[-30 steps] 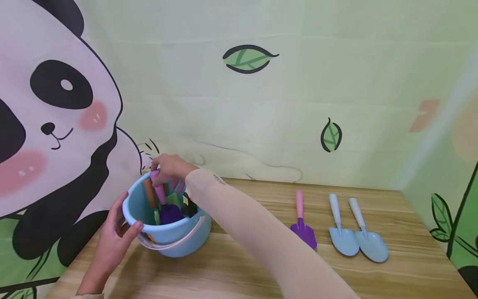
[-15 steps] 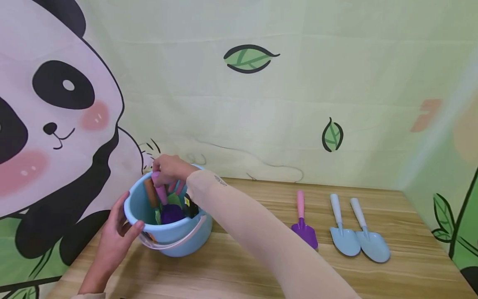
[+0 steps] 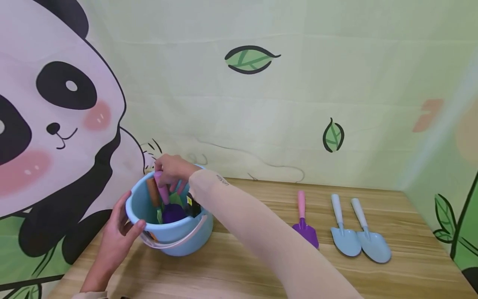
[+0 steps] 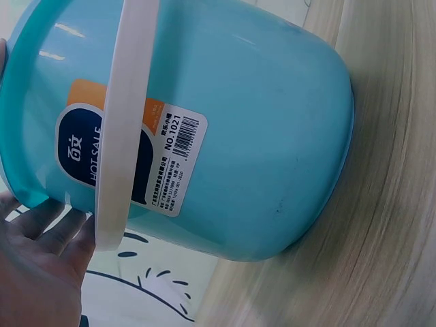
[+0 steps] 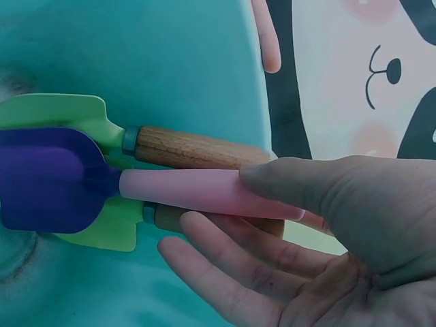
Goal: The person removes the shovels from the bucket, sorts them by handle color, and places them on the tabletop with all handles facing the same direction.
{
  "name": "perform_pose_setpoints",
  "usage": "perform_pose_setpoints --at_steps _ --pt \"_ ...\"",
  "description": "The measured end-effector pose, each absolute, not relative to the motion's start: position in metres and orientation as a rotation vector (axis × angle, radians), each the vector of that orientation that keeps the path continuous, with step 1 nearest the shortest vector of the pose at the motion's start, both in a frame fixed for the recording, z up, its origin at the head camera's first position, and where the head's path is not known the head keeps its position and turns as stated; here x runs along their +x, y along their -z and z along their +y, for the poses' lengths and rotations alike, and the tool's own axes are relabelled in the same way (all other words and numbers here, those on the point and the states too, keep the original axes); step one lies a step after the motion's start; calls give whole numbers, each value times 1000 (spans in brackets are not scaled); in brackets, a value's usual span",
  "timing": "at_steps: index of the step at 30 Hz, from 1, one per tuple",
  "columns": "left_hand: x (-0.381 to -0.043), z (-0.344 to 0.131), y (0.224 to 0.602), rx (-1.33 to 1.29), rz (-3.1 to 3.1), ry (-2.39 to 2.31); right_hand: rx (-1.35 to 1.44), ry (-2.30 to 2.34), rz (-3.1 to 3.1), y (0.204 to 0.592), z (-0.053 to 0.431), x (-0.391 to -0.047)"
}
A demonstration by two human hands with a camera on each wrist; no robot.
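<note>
A light blue bucket (image 3: 186, 245) stands upright on the table. My left hand (image 3: 117, 241) holds it by the side near the rim. Over the bucket, my right hand (image 3: 175, 171) pinches the pink handle of a purple trowel (image 5: 51, 180) between thumb and fingers. The trowel's blade points down inside the bucket. Behind it, in the right wrist view, lie two green garden tools with wooden handles: an upper green tool (image 5: 61, 112) and a lower green tool (image 5: 116, 235), partly hidden by the trowel.
To the right on the wooden table (image 3: 239, 265) lie another purple trowel (image 3: 307, 234), partly behind my right sleeve, and two light blue trowels, a left one (image 3: 345, 241) and a right one (image 3: 374, 247), touching. A printed cloth (image 3: 194, 83) hangs behind. The bucket's pale handle (image 4: 126, 136) hangs down.
The view has shifted slightly, so everything sits a little further right. Both hands keep their places on the bucket and the trowel handle.
</note>
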State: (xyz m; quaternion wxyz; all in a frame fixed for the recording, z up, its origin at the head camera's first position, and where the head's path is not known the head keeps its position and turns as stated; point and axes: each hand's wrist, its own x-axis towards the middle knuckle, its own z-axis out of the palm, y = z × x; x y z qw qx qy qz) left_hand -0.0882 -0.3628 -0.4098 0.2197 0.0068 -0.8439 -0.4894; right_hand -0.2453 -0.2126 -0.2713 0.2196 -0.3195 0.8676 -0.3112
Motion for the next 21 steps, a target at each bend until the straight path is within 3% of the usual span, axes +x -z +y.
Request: perform_pose_setpoints --at_steps 21 --pt "-88 -363 410 11 -2325 1362 -1000 858 2464 253 -193 -247"
